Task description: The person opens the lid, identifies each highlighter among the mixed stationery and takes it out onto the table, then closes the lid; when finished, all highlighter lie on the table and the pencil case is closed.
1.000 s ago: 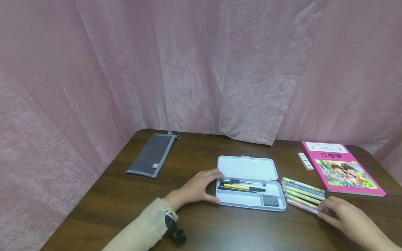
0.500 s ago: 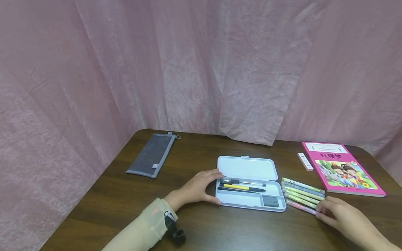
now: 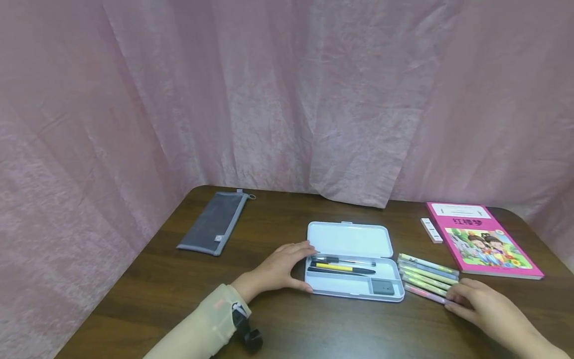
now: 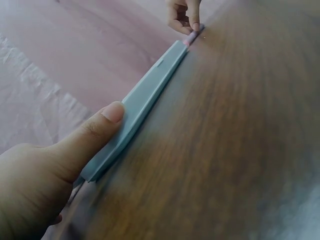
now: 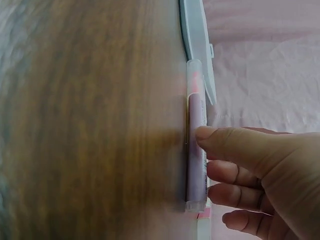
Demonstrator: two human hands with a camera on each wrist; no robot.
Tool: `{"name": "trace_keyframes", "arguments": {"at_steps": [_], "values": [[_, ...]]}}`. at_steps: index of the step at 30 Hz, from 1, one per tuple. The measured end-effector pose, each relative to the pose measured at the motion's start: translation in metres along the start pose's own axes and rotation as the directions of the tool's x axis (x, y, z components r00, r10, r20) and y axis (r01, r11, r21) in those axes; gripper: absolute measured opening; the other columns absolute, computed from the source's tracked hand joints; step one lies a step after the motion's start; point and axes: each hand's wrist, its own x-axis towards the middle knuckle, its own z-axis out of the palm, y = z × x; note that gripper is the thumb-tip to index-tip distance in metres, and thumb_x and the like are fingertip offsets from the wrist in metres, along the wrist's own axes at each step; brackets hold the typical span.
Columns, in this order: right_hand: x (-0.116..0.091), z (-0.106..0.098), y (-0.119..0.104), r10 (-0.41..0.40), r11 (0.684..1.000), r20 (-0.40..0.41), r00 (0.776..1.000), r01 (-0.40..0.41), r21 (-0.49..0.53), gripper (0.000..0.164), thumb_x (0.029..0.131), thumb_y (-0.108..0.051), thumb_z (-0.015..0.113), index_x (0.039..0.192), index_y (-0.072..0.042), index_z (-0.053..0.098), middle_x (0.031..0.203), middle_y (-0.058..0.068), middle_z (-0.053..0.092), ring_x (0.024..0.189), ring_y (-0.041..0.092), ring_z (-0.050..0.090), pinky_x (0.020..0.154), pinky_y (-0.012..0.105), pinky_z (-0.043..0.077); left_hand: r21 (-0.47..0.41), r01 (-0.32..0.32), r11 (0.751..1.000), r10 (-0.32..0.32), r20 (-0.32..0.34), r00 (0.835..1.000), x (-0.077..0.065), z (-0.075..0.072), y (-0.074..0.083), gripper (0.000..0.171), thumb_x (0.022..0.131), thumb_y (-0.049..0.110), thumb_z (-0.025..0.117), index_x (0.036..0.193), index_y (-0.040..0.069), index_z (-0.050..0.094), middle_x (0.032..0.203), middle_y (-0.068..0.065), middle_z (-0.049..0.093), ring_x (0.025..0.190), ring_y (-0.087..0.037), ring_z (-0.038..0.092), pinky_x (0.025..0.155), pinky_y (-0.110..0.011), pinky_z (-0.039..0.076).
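Observation:
A pale blue pencil case [image 3: 351, 240] lies with its lid folded back. In its tray are a clear-barrelled pen [image 3: 345, 261], a black-and-yellow pen [image 3: 343, 268], a slim dark stick and a dark grey block [image 3: 382, 286]. My left hand [image 3: 277, 269] grips the left end of the case, thumb on the near side [image 4: 112, 112], fingers at the hinge side. To the right, several highlighters [image 3: 428, 271] lie side by side, touching lengthwise. My right hand [image 3: 484, 309] pinches the right end of the nearest, a pink highlighter [image 5: 196, 115], whose clear cap points toward the case.
A grey mesh zip pouch [image 3: 213, 222] lies at the back left. On the right, a small white box [image 3: 431, 231] sits beside a pink picture-covered book [image 3: 486, 242]. Pink curtain [image 3: 269, 99] hangs behind the dark wooden table [image 3: 287, 324].
My right hand and the highlighters have shifted very slightly left, toward the case. The whole head view has drifted a little. My left hand keeps its hold.

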Motion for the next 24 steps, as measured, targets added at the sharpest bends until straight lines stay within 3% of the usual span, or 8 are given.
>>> {"name": "trace_keyframes", "arguments": {"at_steps": [10, 13, 19, 24], "values": [[0.008, -0.008, -0.003, -0.031, 0.996, -0.081, 0.996, 0.038, 0.078, 0.028, 0.060, -0.016, 0.080, 0.073, -0.029, 0.058, 0.068, -0.025, 0.039, 0.063, -0.010, 0.035, 0.051, 0.016, 0.034, 0.074, -0.005, 0.997, 0.004, 0.012, 1.000, 0.000, -0.004, 0.003, 0.089, 0.062, 0.081, 0.043, 0.136, 0.032, 0.035, 0.147, 0.006, 0.029, 0.137, -0.014, 0.025, 0.109, -0.042, 0.028], [0.015, -0.012, -0.006, -0.009, 0.994, -0.056, 0.998, 0.015, 0.108, 0.024, 0.064, -0.018, 0.078, 0.076, -0.028, 0.060, 0.069, -0.024, 0.044, 0.063, -0.010, 0.038, 0.052, 0.017, 0.036, 0.037, 0.020, 0.999, -0.021, 0.027, 0.999, -0.001, -0.007, 0.004, 0.088, 0.061, 0.081, 0.045, 0.135, 0.035, 0.035, 0.148, 0.004, 0.028, 0.136, -0.018, 0.028, 0.107, -0.045, 0.031], [0.030, -0.024, -0.014, 0.073, 0.977, 0.069, 0.995, -0.086, 0.195, 0.017, 0.074, -0.029, 0.072, 0.088, -0.024, 0.063, 0.073, -0.020, 0.053, 0.065, -0.008, 0.042, 0.053, 0.018, 0.039, -0.056, 0.060, 0.997, -0.059, 0.016, 0.998, 0.000, -0.015, 0.003, 0.086, 0.061, 0.076, 0.053, 0.135, 0.036, 0.035, 0.145, 0.002, 0.032, 0.132, -0.019, 0.034, 0.104, -0.044, 0.036], [0.042, -0.029, -0.020, 0.095, 0.961, 0.124, 0.988, -0.123, 0.246, 0.023, 0.078, -0.031, 0.068, 0.096, -0.019, 0.063, 0.082, -0.013, 0.058, 0.068, -0.007, 0.044, 0.055, 0.018, 0.041, -0.213, 0.094, 0.973, -0.099, -0.013, 0.995, 0.004, -0.017, -0.001, 0.082, 0.065, 0.067, 0.061, 0.135, 0.031, 0.037, 0.140, 0.001, 0.036, 0.128, -0.018, 0.038, 0.102, -0.041, 0.039]]}}
